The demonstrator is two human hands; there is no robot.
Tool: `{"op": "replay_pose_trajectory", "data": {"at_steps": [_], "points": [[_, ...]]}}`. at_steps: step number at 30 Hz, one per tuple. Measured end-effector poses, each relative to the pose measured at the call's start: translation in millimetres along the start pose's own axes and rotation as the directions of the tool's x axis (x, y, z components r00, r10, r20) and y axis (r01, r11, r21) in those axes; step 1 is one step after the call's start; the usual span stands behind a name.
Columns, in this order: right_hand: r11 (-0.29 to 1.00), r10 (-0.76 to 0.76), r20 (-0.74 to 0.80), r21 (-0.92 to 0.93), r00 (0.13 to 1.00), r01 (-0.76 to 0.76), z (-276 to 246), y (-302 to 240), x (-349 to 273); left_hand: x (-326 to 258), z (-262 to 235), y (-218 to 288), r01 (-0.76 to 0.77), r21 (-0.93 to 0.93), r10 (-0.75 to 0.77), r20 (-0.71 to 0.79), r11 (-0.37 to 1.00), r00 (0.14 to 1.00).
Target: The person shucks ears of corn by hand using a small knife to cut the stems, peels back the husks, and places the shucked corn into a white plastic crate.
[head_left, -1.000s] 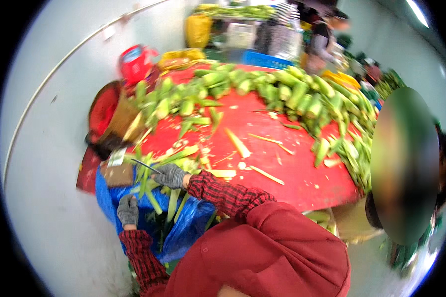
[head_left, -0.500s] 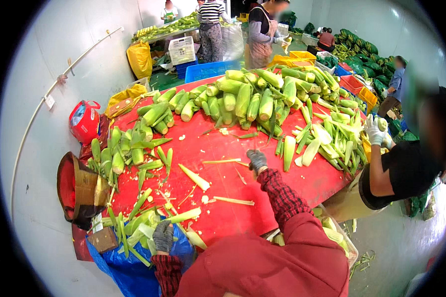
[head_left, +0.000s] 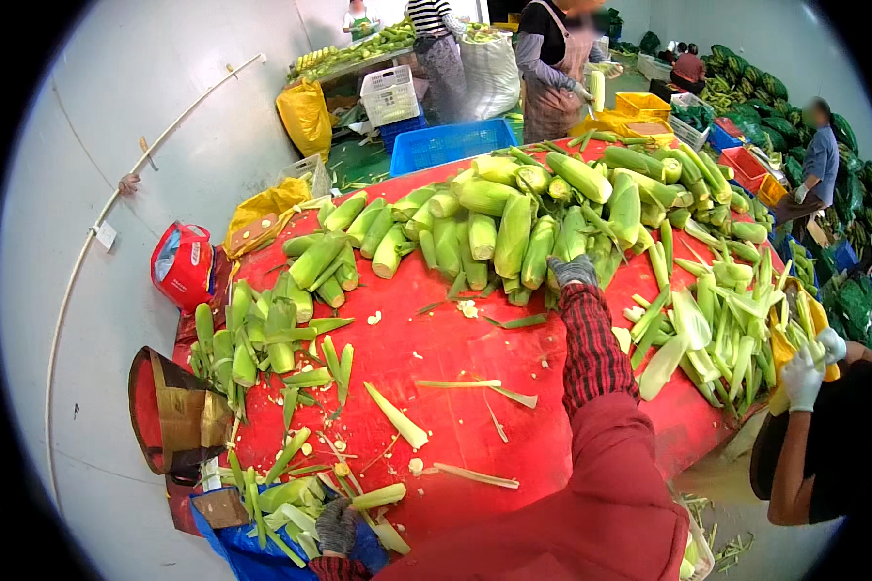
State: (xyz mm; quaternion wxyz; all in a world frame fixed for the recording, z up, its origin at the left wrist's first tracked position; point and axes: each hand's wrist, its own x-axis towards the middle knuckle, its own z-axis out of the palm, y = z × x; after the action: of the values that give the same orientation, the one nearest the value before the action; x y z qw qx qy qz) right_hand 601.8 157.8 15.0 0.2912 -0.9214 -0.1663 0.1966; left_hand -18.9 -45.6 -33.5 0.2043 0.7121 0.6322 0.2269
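My right hand [head_left: 574, 271], in a grey glove, reaches out to the near edge of a heap of green-husked corn [head_left: 513, 232]. Its fingers are stretched out against the lower ends of the cobs there, and no cob is lifted. Low in the picture my left hand [head_left: 337, 526], also gloved in grey, rests with loose fingers among stripped husks [head_left: 295, 504]. These husks lie over a blue plastic bag [head_left: 237, 550] at the table's near edge. A pale green husk piece [head_left: 378, 497] lies right beside the left hand.
The red table [head_left: 475, 436] bears scattered husk strips, a smaller corn pile [head_left: 262, 334] at left and a husk heap [head_left: 717, 339] at right. A cardboard-like container [head_left: 179, 412] and red bag [head_left: 182, 266] stand left. A white-gloved co-worker's hand [head_left: 804, 378] is at right; a blue crate [head_left: 451, 145] stands beyond.
My right hand has moved forward from over the bare tabletop to the corn heap. My left hand stays by the husks and blue bag. The co-worker's hands at right have come down to the husks.
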Motion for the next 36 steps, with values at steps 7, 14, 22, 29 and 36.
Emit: {"op": "replay_pose_trajectory", "data": {"at_steps": [7,14,22,29,36], "points": [[0.990,-0.052,0.092,-0.126,0.994,0.063,-4,6,2,29,3,45,0.043,-0.081,-0.037,0.073,0.996,0.997],[0.536,-0.299,0.444,0.811,0.845,-0.236,72,127,-101,69,24,61,0.108,-0.628,-0.094,0.055,0.771,0.994],[0.629,-0.683,0.600,0.773,0.416,-0.082,44,91,-367,77,46,99,0.329,-0.890,0.267,0.249,-0.316,0.931],[-0.069,-0.853,0.485,0.263,-0.194,0.962,26,55,-453,25,-8,38,0.254,-0.714,-0.039,0.366,-0.653,0.930],[-0.497,-0.630,0.670,0.040,-0.393,0.867,60,18,-509,-22,-32,28,0.147,-0.587,-0.043,0.297,-0.796,0.954]]}}
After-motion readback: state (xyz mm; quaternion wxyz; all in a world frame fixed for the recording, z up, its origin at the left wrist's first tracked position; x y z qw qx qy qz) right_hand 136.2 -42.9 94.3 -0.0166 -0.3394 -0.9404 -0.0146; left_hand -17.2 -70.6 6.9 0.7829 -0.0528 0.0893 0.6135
